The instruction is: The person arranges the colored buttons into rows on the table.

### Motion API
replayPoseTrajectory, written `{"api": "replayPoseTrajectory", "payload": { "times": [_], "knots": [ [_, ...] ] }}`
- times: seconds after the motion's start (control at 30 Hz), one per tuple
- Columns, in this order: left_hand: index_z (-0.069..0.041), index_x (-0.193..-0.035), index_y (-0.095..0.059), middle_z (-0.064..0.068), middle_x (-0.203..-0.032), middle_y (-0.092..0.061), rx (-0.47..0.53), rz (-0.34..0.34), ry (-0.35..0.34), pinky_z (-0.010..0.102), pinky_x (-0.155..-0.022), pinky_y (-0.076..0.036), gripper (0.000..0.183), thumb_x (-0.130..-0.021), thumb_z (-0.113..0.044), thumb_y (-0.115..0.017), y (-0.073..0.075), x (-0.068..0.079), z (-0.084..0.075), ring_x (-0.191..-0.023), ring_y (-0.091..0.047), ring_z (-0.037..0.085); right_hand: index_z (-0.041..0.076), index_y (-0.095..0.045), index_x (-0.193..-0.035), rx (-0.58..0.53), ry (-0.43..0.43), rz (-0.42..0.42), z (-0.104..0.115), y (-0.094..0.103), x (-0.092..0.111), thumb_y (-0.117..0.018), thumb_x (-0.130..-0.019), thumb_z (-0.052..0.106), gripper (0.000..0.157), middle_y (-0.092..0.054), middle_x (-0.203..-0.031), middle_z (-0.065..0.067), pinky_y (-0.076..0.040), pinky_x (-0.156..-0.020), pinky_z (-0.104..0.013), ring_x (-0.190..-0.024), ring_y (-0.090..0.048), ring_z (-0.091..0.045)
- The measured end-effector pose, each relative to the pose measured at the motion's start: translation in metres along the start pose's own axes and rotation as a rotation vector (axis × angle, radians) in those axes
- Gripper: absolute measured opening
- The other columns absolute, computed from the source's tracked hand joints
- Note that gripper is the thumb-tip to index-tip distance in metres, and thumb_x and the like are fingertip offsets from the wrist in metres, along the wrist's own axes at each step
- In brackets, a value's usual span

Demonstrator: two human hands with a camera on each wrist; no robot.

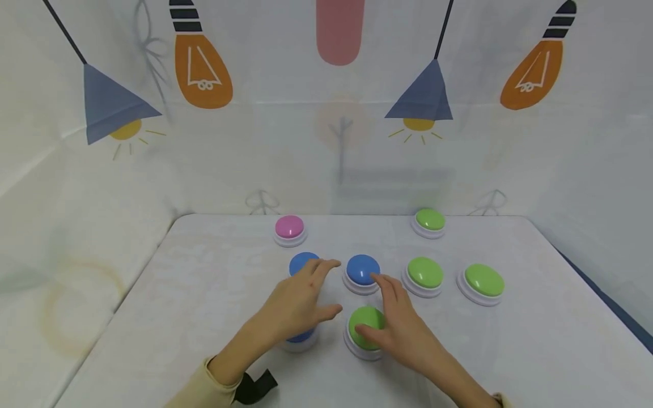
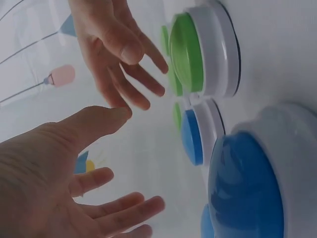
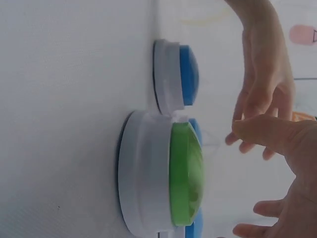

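Note:
Both hands hover over white-based push buttons with domed tops, fingers spread and nothing held. My left hand is above two blue buttons, covering part of the farther one and most of the nearer one. Below my right hand sits a green button, its dome partly behind the thumb. Another blue button stands just beyond the right fingertips. Side-on in the right wrist view, a gap shows between the green dome and my right hand. In the left wrist view the palms face each other.
Farther right on the white table are green buttons, one mid-table, one to its right and one at the back. A pink button stands at the back left. White sheets with printed lamps surround the table.

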State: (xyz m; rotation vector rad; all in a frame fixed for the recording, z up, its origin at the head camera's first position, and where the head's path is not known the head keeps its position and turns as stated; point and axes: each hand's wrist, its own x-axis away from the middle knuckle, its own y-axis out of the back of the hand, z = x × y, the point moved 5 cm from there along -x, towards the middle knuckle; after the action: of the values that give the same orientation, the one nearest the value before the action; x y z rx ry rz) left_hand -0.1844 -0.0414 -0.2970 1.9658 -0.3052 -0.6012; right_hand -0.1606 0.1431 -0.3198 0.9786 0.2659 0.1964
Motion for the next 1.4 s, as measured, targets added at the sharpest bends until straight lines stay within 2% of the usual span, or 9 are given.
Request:
{"api": "replayPoseTrajectory", "payload": {
  "times": [0.13, 0.37, 0.6, 0.73, 0.87, 1.1, 1.23, 1.4],
  "knots": [
    [-0.016, -0.14, -0.048, 0.008, -0.131, -0.056, 0.013, -0.042, 0.005, 0.037, -0.069, -0.058, 0.071, -0.081, -0.04, -0.08, 0.007, -0.001, 0.007, -0.095, -0.066, 0.021, -0.001, -0.034, -0.148, -0.02, 0.017, -0.009, 0.001, -0.001, -0.008, -0.083, -0.078, 0.031, 0.091, -0.039, -0.143, -0.024, -0.04, -0.107, -0.055, -0.134, -0.043, -0.039],
    [-0.016, -0.141, -0.048, 0.006, -0.135, -0.054, 0.043, -0.041, 0.048, 0.04, -0.08, -0.059, 0.071, -0.081, -0.035, -0.08, 0.012, -0.004, 0.018, -0.112, -0.062, 0.022, 0.002, -0.03, -0.15, -0.049, -0.009, 0.022, 0.008, -0.005, -0.027, -0.081, -0.082, 0.031, 0.09, -0.036, -0.148, -0.023, -0.04, -0.107, -0.056, -0.136, -0.042, -0.038],
    [-0.016, -0.144, -0.045, 0.008, -0.143, -0.049, 0.07, -0.028, 0.149, 0.045, -0.087, -0.057, 0.075, -0.082, -0.035, -0.081, 0.021, -0.005, 0.037, -0.114, -0.063, 0.026, 0.007, -0.027, -0.153, -0.076, 0.001, 0.057, 0.021, -0.01, -0.045, -0.079, -0.084, 0.035, 0.091, -0.033, -0.151, -0.019, -0.041, -0.107, -0.055, -0.137, -0.04, -0.035],
    [-0.014, -0.145, -0.044, 0.01, -0.145, -0.047, 0.097, -0.023, 0.164, 0.046, -0.091, -0.055, 0.078, -0.081, -0.035, -0.082, 0.026, -0.007, 0.046, -0.115, -0.062, 0.028, 0.007, -0.025, -0.153, -0.121, 0.075, 0.068, 0.031, -0.012, -0.057, -0.077, -0.085, 0.033, 0.09, -0.031, -0.151, -0.018, -0.042, -0.105, -0.055, -0.135, -0.043, -0.035],
    [-0.012, -0.145, -0.044, 0.01, -0.145, -0.047, 0.12, -0.035, 0.16, 0.048, -0.097, -0.051, 0.078, -0.081, -0.034, -0.082, 0.03, -0.01, 0.055, -0.123, -0.056, 0.029, 0.006, -0.024, -0.154, -0.15, 0.15, 0.09, 0.041, -0.013, -0.072, -0.077, -0.085, 0.03, 0.09, -0.031, -0.151, -0.019, -0.042, -0.105, -0.054, -0.134, -0.044, -0.037],
    [-0.009, -0.146, -0.042, 0.011, -0.143, -0.048, 0.123, -0.036, 0.19, 0.049, -0.103, -0.046, 0.079, -0.082, -0.034, -0.08, 0.035, -0.019, 0.076, -0.13, -0.05, 0.029, 0.003, -0.022, -0.153, -0.154, 0.253, 0.137, 0.054, -0.012, -0.104, -0.078, -0.085, 0.025, 0.091, -0.03, -0.15, -0.025, -0.038, -0.109, -0.055, -0.138, -0.038, -0.038],
    [-0.009, -0.145, -0.042, 0.014, -0.14, -0.049, 0.132, -0.023, 0.211, 0.052, -0.102, -0.047, 0.076, -0.084, -0.035, -0.079, 0.031, -0.025, 0.087, -0.127, -0.051, 0.032, 0.005, -0.021, -0.154, -0.159, 0.267, 0.164, 0.055, -0.017, -0.119, -0.078, -0.084, 0.025, 0.093, -0.029, -0.149, -0.023, -0.036, -0.111, -0.054, -0.138, -0.037, -0.036],
    [-0.011, -0.145, -0.042, 0.017, -0.142, -0.046, 0.164, -0.042, 0.227, 0.055, -0.102, -0.045, 0.074, -0.085, -0.036, -0.077, 0.027, -0.033, 0.1, -0.128, -0.05, 0.035, 0.007, -0.021, -0.154, -0.165, 0.255, 0.184, 0.053, -0.025, -0.137, -0.077, -0.085, 0.026, 0.091, -0.027, -0.151, -0.022, -0.034, -0.113, -0.053, -0.139, -0.036, -0.036]
  ]
}}
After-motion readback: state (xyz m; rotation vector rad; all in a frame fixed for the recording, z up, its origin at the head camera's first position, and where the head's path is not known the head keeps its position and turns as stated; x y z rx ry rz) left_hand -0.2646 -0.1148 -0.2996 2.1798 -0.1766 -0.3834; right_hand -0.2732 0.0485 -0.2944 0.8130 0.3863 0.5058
